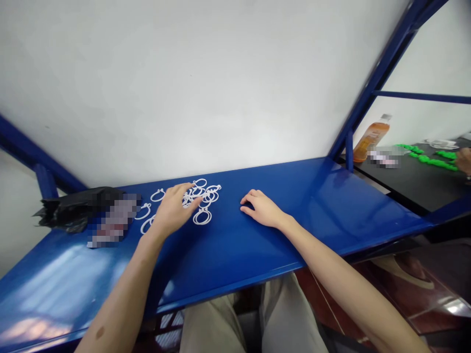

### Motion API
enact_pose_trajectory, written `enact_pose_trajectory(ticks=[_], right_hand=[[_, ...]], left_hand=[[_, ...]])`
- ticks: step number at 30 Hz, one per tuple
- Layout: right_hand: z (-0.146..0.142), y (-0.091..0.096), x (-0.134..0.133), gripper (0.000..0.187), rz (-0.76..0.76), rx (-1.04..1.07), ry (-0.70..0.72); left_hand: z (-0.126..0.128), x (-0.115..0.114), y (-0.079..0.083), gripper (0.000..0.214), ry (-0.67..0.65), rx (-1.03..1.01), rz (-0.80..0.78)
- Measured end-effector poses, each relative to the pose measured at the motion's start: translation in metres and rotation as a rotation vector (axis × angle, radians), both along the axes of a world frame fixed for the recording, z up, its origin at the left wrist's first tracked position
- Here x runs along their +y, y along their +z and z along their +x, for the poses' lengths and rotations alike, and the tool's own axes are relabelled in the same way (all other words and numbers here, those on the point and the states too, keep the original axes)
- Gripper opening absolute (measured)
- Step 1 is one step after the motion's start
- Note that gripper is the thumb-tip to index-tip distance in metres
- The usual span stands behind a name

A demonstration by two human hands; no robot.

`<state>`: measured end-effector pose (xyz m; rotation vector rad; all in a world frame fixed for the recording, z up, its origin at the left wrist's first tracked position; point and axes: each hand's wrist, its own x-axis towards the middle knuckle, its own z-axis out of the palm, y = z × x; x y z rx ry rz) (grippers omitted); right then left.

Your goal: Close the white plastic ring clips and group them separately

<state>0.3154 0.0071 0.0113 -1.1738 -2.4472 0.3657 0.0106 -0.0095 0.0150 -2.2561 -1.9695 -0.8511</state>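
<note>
Several white plastic rings (203,195) lie in a loose heap on a glossy blue table (301,211). My left hand (173,206) rests on the left side of the heap, its fingers stretched out and touching the rings. More rings (145,212) lie just left of that hand. My right hand (262,207) lies palm down on the bare table to the right of the heap, fingers curled slightly onto the surface, holding nothing that I can see.
A black plastic bag (69,211) sits at the table's left end. A white wall rises behind. Past a blue frame post (349,147) at right, a black table holds an orange drink bottle (371,139), green pieces (430,159) and another person's hand (464,159).
</note>
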Motion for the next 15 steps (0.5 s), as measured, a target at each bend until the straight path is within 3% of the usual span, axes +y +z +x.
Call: enact_pose_trajectory(ticks=[3, 6, 15], right_hand=[[-0.001, 0.001, 0.0, 0.019, -0.002, -0.004, -0.004], [-0.001, 0.0, 0.0, 0.018, 0.002, 0.002, 0.0], [0.001, -0.004, 0.003, 0.02, 0.001, 0.016, 0.011]], left_hand=[[0.01, -0.002, -0.01, 0.077, -0.041, 0.187, -0.176], [0.009, 0.0, -0.02, 0.071, 0.002, 0.273, -0.279], [-0.011, 0.01, -0.028, 0.063, 0.063, 0.259, -0.218]])
